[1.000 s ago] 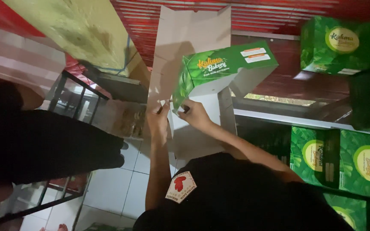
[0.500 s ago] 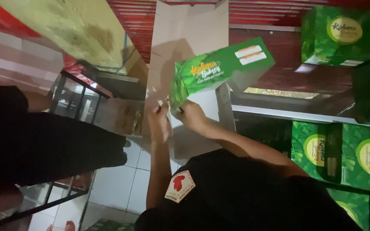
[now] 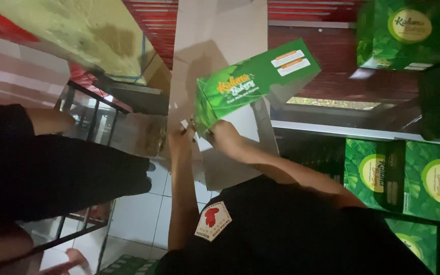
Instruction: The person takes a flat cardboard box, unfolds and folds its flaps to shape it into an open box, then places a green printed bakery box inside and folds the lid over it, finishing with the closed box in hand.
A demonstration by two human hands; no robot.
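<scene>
Both your hands, left hand (image 3: pixel 180 137) and right hand (image 3: pixel 223 133), pinch shut on the green carton (image 3: pixel 253 81); contents hidden, more green cartons (image 3: pixel 408 173) stacked right.

Green carton (image 3: pixel 253 84) centre, tilted; green cartons (image 3: pixel 408 175) stacked right, seemingly shelved.

Dim room: white tiled floor (image 3: pixel 138 214), red slatted wall (image 3: pixel 154 20), glass cabinet (image 3: pixel 90 114).
</scene>
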